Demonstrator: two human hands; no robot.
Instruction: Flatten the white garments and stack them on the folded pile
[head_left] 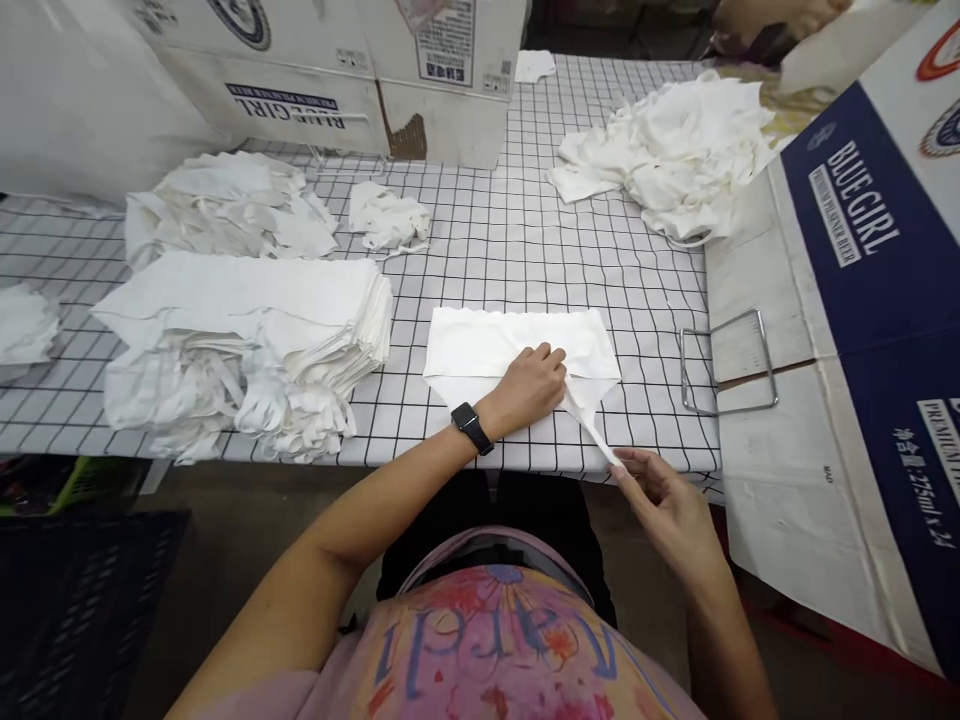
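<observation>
A white fabric garment (487,345) lies flat on the checked table (525,230) in front of me. My left hand (529,385), with a black watch on the wrist, presses down on the garment's middle with fingers curled. My right hand (660,495) is at the table's front edge and pinches the end of a narrow white strap (592,425) that runs from the garment, pulled taut.
A neat stack of folded white garments (247,340) sits at the left, with looser piles (225,205) behind it and a crumpled heap (667,150) at the far right. Cardboard boxes (337,70) stand at the back and a large box (847,330) at the right. A wire bracket (724,360) lies near it.
</observation>
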